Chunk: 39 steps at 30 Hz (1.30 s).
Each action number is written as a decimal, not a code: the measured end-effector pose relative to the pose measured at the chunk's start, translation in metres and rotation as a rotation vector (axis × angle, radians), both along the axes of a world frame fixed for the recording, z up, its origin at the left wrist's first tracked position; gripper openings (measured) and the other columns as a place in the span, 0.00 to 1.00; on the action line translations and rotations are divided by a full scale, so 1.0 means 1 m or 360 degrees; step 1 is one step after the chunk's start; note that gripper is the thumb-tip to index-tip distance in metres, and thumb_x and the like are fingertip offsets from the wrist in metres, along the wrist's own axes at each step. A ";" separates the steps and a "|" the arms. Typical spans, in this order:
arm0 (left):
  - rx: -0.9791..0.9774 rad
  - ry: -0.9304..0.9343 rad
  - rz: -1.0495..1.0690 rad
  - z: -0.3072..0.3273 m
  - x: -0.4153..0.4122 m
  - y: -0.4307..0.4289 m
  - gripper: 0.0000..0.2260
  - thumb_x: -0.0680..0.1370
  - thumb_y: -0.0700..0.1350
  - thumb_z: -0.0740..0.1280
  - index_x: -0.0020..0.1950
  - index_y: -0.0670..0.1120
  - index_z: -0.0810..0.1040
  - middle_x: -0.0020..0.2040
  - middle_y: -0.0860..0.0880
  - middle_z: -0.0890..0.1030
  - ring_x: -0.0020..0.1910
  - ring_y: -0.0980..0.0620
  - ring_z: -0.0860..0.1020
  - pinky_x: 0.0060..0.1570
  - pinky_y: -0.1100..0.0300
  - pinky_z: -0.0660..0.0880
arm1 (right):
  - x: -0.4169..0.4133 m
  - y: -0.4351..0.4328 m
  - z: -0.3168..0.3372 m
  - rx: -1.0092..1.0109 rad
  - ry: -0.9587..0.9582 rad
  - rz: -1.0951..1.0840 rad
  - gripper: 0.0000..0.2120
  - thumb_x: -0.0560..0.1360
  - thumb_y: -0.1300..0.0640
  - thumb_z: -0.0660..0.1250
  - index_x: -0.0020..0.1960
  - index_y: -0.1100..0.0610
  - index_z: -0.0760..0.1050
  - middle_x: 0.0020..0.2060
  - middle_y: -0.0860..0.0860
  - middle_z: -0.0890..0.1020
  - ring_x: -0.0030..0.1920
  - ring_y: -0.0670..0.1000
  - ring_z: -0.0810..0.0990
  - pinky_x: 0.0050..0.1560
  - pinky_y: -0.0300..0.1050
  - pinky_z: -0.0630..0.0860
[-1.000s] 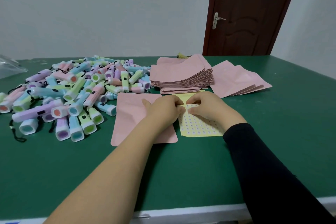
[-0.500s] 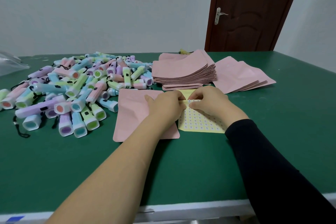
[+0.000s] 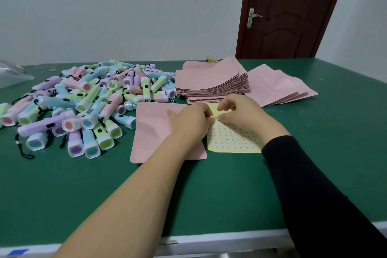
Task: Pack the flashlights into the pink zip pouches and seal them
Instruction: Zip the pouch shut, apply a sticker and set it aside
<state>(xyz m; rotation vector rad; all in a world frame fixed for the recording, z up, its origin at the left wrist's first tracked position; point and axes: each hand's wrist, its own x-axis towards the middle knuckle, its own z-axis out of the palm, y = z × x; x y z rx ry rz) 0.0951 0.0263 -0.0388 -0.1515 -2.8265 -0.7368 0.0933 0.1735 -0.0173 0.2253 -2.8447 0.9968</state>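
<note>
Honestly, no brand or legible writing shows anywhere; the yellow sheet [image 3: 230, 140] is covered in rows of tiny round stickers, and whatever is printed on them is too small to read. Both hands meet over the far end of that sheet. The left hand [image 3: 189, 120] lies across the right part of a flat pink pouch [image 3: 155, 132], its grip pinched together at the sheet's edge. The right hand [image 3: 243, 114] has thumb and forefinger closed on the sheet's lifted far edge. Whether either holds a single sticker, I cannot tell. The left forearm is bare; the right wears a black sleeve [image 3: 310, 184].

That pouch lies flat on the desk [image 3: 62, 195], just right of the flashlights [image 3: 83, 106], a loose heap of pastel pink, blue, green and purple ones with black wrist cords, filling the left half. None is in a pouch that I can see. Beyond the hands sits a thick stack of pouches [image 3: 211, 83], and a thinner fan of pouches [image 3: 280, 88] lies right of it.

The desk has a green top with a pale near edge, and a bit of blue tape [image 3: 17, 252] at the near left. A clear plastic bag [image 3: 12, 74] lies at the far left. Behind stand plain pale walls and a dark brown door [image 3: 293, 10] with a silver handle [image 3: 252, 16], shut.
</note>
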 end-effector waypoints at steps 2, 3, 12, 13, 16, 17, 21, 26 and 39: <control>0.0001 -0.0005 0.0006 0.000 0.000 0.000 0.04 0.80 0.52 0.65 0.45 0.56 0.73 0.45 0.57 0.77 0.50 0.52 0.73 0.70 0.33 0.53 | 0.000 0.002 0.002 0.0006 -0.0002 0.0007 0.06 0.73 0.54 0.73 0.45 0.47 0.76 0.48 0.43 0.78 0.55 0.49 0.75 0.65 0.60 0.68; 0.0003 -0.0004 0.0008 0.000 0.000 0.000 0.04 0.80 0.52 0.65 0.45 0.56 0.73 0.45 0.57 0.77 0.50 0.52 0.73 0.70 0.33 0.52 | 0.000 0.002 0.002 0.0017 -0.0010 0.0011 0.06 0.73 0.54 0.73 0.43 0.46 0.76 0.48 0.43 0.78 0.54 0.49 0.75 0.65 0.60 0.68; -0.0006 -0.0004 0.0012 -0.001 0.000 0.000 0.04 0.80 0.52 0.65 0.45 0.56 0.73 0.45 0.57 0.77 0.51 0.51 0.75 0.69 0.33 0.54 | 0.003 -0.002 0.004 0.0054 -0.0018 0.0045 0.08 0.74 0.56 0.72 0.40 0.45 0.76 0.46 0.43 0.79 0.52 0.49 0.75 0.63 0.60 0.69; -0.0005 -0.0005 0.0010 -0.001 0.000 0.000 0.04 0.80 0.52 0.65 0.45 0.56 0.73 0.45 0.57 0.77 0.51 0.51 0.74 0.69 0.33 0.54 | 0.003 -0.002 0.004 0.0053 -0.0011 0.0053 0.08 0.74 0.56 0.71 0.39 0.45 0.76 0.45 0.42 0.79 0.51 0.49 0.75 0.63 0.60 0.69; -0.0015 -0.0005 0.0008 -0.001 -0.002 0.000 0.04 0.80 0.53 0.65 0.45 0.56 0.73 0.45 0.57 0.76 0.49 0.51 0.73 0.69 0.33 0.54 | 0.004 -0.002 0.004 0.0044 -0.0005 0.0063 0.09 0.74 0.57 0.71 0.38 0.45 0.76 0.43 0.41 0.79 0.50 0.49 0.75 0.63 0.61 0.70; -0.0017 -0.0004 0.0011 -0.002 -0.003 0.000 0.04 0.80 0.53 0.65 0.45 0.56 0.73 0.45 0.57 0.76 0.49 0.52 0.73 0.69 0.33 0.54 | 0.004 -0.002 0.005 0.0043 -0.0010 0.0065 0.09 0.74 0.57 0.71 0.37 0.45 0.76 0.42 0.41 0.79 0.49 0.49 0.75 0.63 0.61 0.70; -0.0016 -0.0003 0.0014 -0.002 -0.004 0.000 0.04 0.80 0.53 0.65 0.45 0.56 0.73 0.45 0.57 0.76 0.47 0.53 0.71 0.68 0.33 0.55 | 0.002 0.001 0.007 -0.0084 0.0025 0.0061 0.09 0.75 0.58 0.70 0.39 0.46 0.77 0.40 0.40 0.80 0.49 0.48 0.77 0.62 0.58 0.72; 0.0006 -0.0037 -0.0033 0.000 -0.001 -0.001 0.03 0.79 0.54 0.65 0.49 0.56 0.74 0.51 0.57 0.80 0.56 0.50 0.76 0.69 0.33 0.55 | -0.003 0.000 0.005 -0.0492 0.0176 0.0072 0.06 0.77 0.58 0.68 0.44 0.48 0.77 0.44 0.43 0.80 0.45 0.40 0.76 0.41 0.30 0.71; -0.0272 -0.0367 0.0251 0.011 0.008 -0.023 0.25 0.76 0.54 0.65 0.71 0.48 0.64 0.73 0.45 0.64 0.74 0.43 0.60 0.69 0.31 0.54 | -0.011 -0.012 -0.015 -0.0828 -0.0094 0.0001 0.09 0.79 0.63 0.63 0.44 0.52 0.74 0.43 0.53 0.82 0.39 0.48 0.81 0.45 0.42 0.80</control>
